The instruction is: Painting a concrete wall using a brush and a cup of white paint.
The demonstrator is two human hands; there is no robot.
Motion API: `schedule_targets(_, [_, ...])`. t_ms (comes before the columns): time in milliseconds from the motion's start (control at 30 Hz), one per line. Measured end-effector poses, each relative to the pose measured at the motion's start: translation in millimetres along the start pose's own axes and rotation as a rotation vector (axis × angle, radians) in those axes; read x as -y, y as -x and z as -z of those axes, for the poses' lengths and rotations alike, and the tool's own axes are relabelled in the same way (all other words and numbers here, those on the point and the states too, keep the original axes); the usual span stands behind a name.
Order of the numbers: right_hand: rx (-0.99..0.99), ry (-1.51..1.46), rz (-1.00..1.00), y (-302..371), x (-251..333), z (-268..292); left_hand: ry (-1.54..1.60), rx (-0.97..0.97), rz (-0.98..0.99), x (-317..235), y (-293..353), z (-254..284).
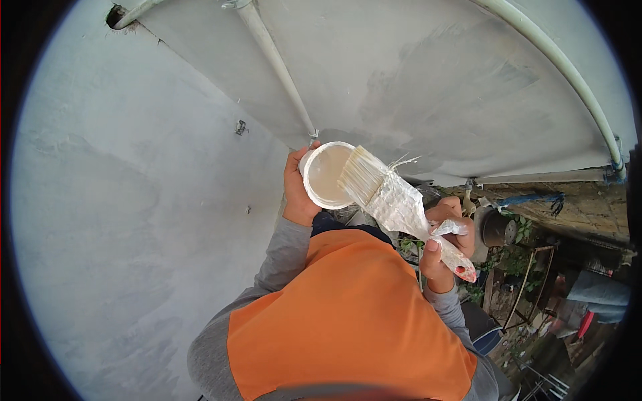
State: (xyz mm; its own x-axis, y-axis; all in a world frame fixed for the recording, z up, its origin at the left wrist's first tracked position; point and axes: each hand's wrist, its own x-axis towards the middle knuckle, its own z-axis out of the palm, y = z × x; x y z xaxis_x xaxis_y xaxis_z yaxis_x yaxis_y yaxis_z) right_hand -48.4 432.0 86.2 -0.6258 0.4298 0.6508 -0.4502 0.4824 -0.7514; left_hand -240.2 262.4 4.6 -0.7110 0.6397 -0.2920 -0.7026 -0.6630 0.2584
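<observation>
My left hand (298, 192) is wrapped round the side of a white tub (309, 180), which holds a milky, whitish liquid (328, 175). In my right hand (447, 234) is a wide paintbrush (401, 207), gripped by its handle with the fingers closed round it. White paint coats the ferrule and much of the handle, whose end shows some red. Pale bristles reach over the tub's right rim; whether they touch the liquid I cannot tell. A few stray bristles stick out from the brush's upper side.
Grey-white walls (120, 200) meet in a corner ahead, one with a darker patch. A pale pipe (277, 63) runs down to the corner; another pipe (555, 57) curves along the right. Pots (498, 228), plants and a wooden frame (528, 287) stand lower right.
</observation>
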Motion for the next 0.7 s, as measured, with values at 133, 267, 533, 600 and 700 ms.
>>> schedule_targets(133, [0.087, 0.056, 0.077, -12, 5, -10, 0.035, -0.065, 0.049, -6, -3, 3])
schedule_targets(267, [0.127, 0.168, 0.105, -21, 6, -14, 0.001, -0.017, 0.03, -4, -2, -7])
schedule_targets(533, [0.225, 0.336, 0.013, -27, 4, -20, -0.17, 0.159, -0.034, 6, -4, -22])
schedule_targets(600, [0.251, 0.387, 0.023, -29, 6, -24, -0.213, 0.171, -0.05, 9, -4, -25])
schedule_targets(700, [0.243, 0.384, -0.036, -24, 0, -29, -0.32, 0.201, -0.086, 14, -3, -34])
